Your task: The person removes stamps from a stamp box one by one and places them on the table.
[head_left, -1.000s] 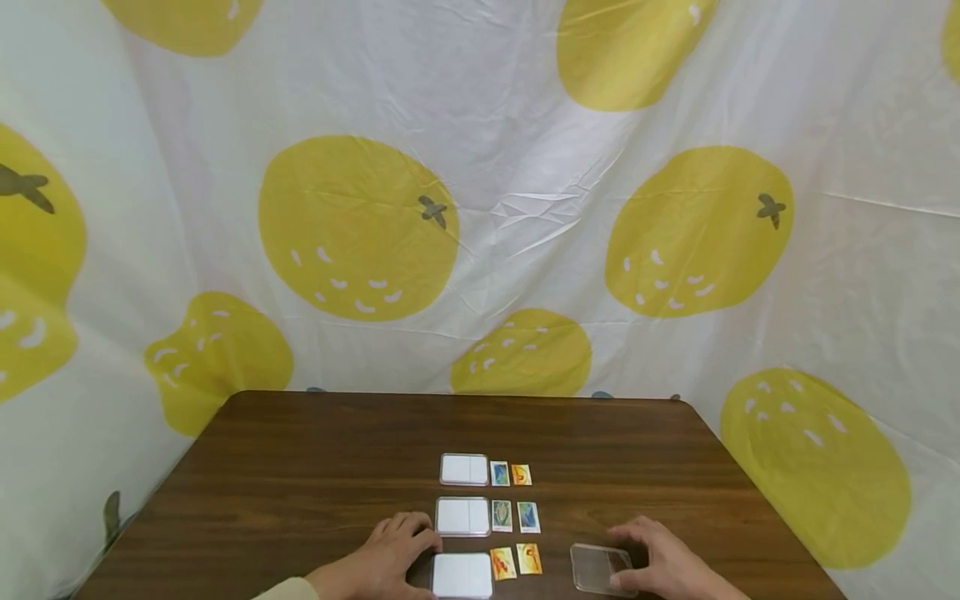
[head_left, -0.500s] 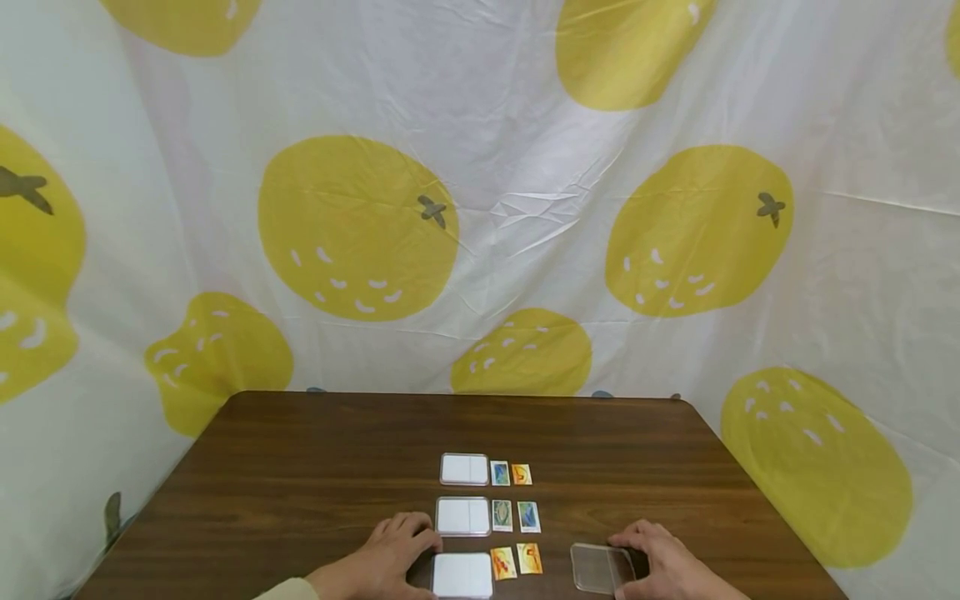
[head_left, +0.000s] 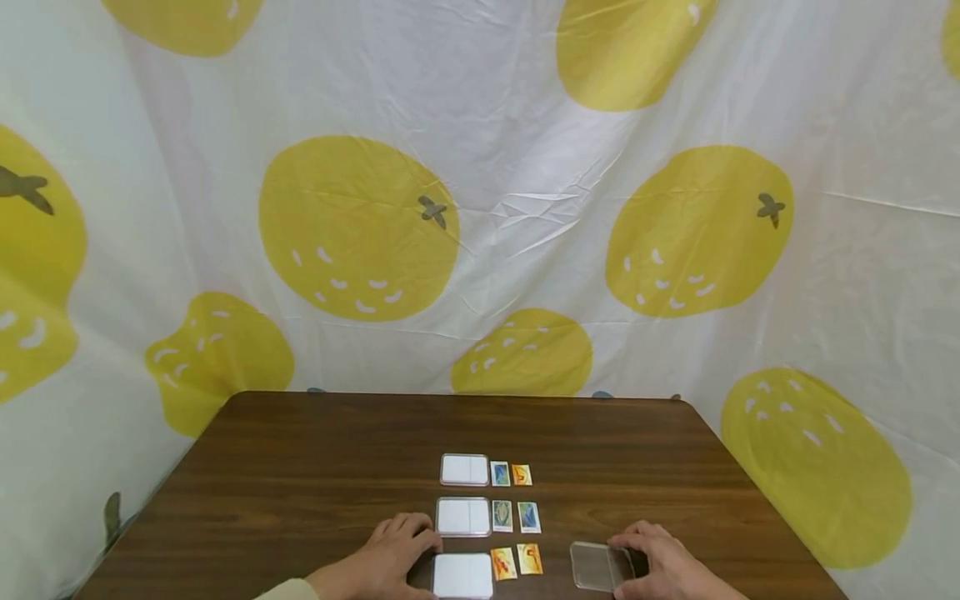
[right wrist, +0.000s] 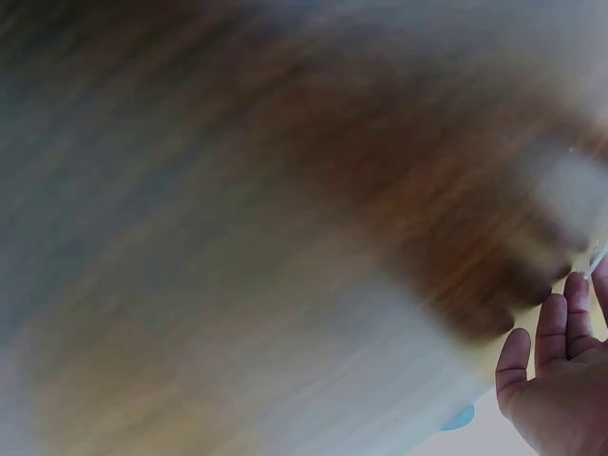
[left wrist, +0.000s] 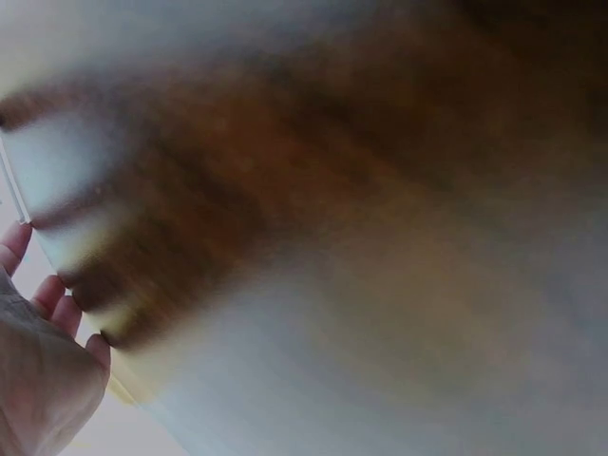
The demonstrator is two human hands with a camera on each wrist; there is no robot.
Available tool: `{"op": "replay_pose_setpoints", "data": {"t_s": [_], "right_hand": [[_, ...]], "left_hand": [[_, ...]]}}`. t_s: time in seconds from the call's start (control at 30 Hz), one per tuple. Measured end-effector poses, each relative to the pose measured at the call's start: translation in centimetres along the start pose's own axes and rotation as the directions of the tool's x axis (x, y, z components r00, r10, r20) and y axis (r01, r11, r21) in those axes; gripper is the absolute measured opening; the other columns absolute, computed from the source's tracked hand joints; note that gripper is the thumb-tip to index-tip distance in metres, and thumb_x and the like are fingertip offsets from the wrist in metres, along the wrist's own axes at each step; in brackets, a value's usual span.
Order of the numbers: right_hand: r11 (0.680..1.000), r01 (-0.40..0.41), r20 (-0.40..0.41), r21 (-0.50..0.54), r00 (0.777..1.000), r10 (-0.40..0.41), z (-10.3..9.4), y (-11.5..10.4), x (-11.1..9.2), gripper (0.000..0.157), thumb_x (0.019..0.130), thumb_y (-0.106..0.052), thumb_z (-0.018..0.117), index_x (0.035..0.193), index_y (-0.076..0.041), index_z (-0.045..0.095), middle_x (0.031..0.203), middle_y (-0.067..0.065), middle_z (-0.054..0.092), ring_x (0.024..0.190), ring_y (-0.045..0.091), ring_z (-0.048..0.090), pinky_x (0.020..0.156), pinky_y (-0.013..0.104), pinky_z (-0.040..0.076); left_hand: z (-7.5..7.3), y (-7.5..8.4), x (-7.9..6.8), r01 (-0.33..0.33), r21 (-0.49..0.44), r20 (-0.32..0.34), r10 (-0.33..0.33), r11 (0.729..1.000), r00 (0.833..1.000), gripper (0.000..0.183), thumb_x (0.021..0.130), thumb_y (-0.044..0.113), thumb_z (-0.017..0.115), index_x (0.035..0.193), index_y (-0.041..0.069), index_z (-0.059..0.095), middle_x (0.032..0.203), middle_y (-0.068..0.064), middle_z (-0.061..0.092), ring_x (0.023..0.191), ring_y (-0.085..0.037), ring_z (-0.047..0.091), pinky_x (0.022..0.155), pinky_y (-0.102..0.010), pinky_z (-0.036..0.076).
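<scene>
My left hand (head_left: 392, 554) rests on the table at the left side of the nearest white case (head_left: 462, 575), its fingertips and thumb right at the case's left corners. In the left wrist view, a fingertip of the left hand (left wrist: 47, 370) meets a clear edge. My right hand (head_left: 656, 567) holds a clear plastic lid (head_left: 592, 568) by its right end, thumb at the near corner and fingers at the far one. The palm side of the right hand (right wrist: 560, 380) shows in the right wrist view. Two orange stamps (head_left: 503, 563) lie between the case and the lid.
Two more white-filled clear cases, the middle case (head_left: 462, 516) and the far case (head_left: 464, 469), stand in a column behind. Small picture stamps (head_left: 528, 517) lie beside each. The brown wooden table (head_left: 300, 467) ends at a fruit-print curtain (head_left: 525, 233).
My right thumb has slid off the lid's top to its near right corner, and the lid's far edge now sits slightly higher. My left hand has stayed in place.
</scene>
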State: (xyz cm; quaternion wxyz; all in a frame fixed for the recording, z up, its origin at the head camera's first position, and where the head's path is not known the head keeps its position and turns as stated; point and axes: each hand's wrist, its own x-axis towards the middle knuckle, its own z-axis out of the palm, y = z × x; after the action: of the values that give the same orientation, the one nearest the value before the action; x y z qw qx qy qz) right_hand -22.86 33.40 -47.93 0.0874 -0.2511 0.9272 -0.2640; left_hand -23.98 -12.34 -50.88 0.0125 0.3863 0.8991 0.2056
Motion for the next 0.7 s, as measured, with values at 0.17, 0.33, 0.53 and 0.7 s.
{"op": "replay_pose_setpoints", "data": {"t_s": [0.17, 0.33, 0.53, 0.7], "right_hand": [[0.996, -0.063, 0.03, 0.069, 0.998, 0.061, -0.1, -0.7, 0.4, 0.052, 0.081, -0.04, 0.081, 0.122, -0.012, 0.065, 0.112, 0.001, 0.057, 0.1, 0.022, 0.053, 0.08, 0.038, 0.047], [0.998, -0.046, -0.025, 0.039, 0.999, 0.047, -0.1, -1.8, 0.8, 0.055, 0.08, -0.045, 0.08, 0.122, -0.012, 0.065, 0.114, 0.001, 0.059, 0.103, 0.025, 0.054, 0.082, 0.041, 0.048], [0.997, -0.036, -0.071, 0.063, 0.997, 0.04, -0.1, -3.1, 1.7, 0.057, 0.08, -0.047, 0.08, 0.123, -0.013, 0.066, 0.113, -0.001, 0.058, 0.101, 0.022, 0.054, 0.079, 0.039, 0.048], [0.997, -0.028, -0.106, 0.068, 0.994, 0.035, 0.2, -4.0, 2.4, 0.056, 0.078, -0.045, 0.081, 0.121, -0.012, 0.067, 0.108, -0.003, 0.058, 0.095, 0.018, 0.052, 0.076, 0.033, 0.047]], "left_hand": [[0.0, 0.1, 0.0, -0.02, 0.025, -0.013, 0.02, 1.0, 1.0, 0.053, 0.085, 0.067, 0.064, 0.116, 0.025, 0.056, 0.128, -0.003, 0.045, 0.119, -0.029, 0.044, 0.091, -0.058, 0.039], [-0.2, 0.1, 0.0, -0.005, -0.002, 0.029, 0.005, 1.0, 1.0, 0.057, 0.086, 0.067, 0.062, 0.121, 0.022, 0.056, 0.131, -0.003, 0.045, 0.122, -0.029, 0.043, 0.093, -0.057, 0.039], [-0.8, 0.2, -0.1, 0.014, -0.016, 0.07, -0.013, 1.0, 0.997, 0.064, 0.086, 0.064, 0.064, 0.128, 0.017, 0.056, 0.133, -0.004, 0.047, 0.124, -0.028, 0.043, 0.096, -0.055, 0.04], [-1.4, 0.6, 0.0, 0.08, -0.068, 0.093, -0.073, 0.995, 0.993, 0.065, 0.084, 0.064, 0.067, 0.129, 0.017, 0.058, 0.132, -0.002, 0.05, 0.123, -0.026, 0.045, 0.097, -0.056, 0.04]]}}
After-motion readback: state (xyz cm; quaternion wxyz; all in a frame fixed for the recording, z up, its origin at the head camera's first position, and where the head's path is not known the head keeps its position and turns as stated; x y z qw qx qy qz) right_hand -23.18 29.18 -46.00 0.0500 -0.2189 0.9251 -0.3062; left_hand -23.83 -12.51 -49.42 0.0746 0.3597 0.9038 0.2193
